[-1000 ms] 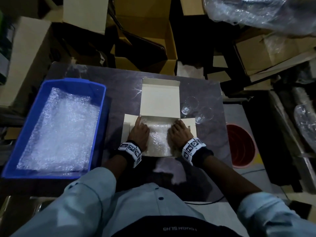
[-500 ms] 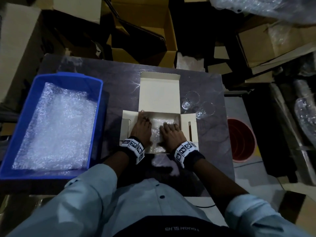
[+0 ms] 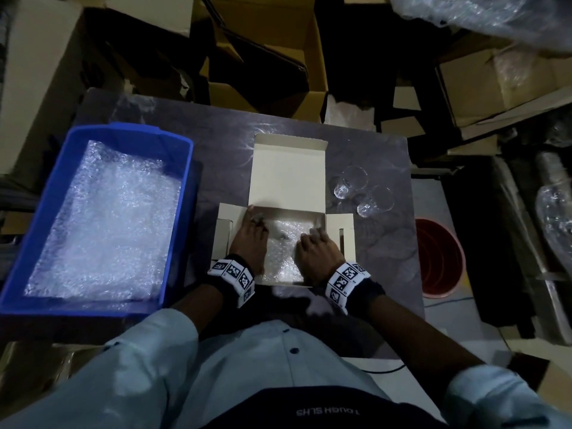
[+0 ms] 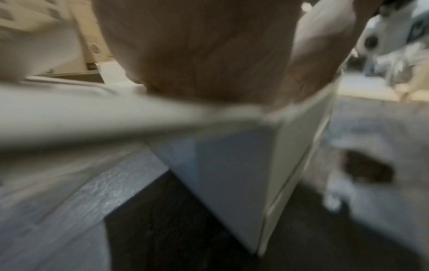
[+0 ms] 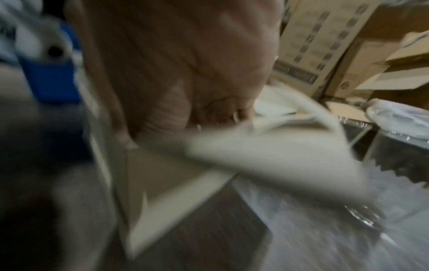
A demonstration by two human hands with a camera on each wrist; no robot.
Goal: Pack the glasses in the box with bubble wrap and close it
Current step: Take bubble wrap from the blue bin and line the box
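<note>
A small white cardboard box (image 3: 318, 218) lies open mid-table, its lid (image 3: 288, 174) folded back and side flaps (image 3: 348, 239) spread. A sheet of bubble wrap (image 3: 283, 249) lines its inside. My left hand (image 3: 250, 239) and right hand (image 3: 315, 247) are both inside the box, pressing down on the wrap; the fingertips are partly hidden. Two clear glasses (image 3: 351, 181) (image 3: 374, 201) stand on the table just right of the lid. Both wrist views are blurred, showing palm, box wall (image 4: 232, 183) and flap (image 5: 278, 155).
A blue bin (image 3: 173, 224) holding more bubble wrap (image 3: 102, 224) sits at the left of the dark table (image 3: 216, 134). Cardboard boxes (image 3: 278, 41) crowd the floor beyond. A red bucket (image 3: 445, 258) stands off the right edge.
Both hands have moved from the box's top edges down into the box, pushing the bubble wrap deeper; the right side flap has swung outward.
</note>
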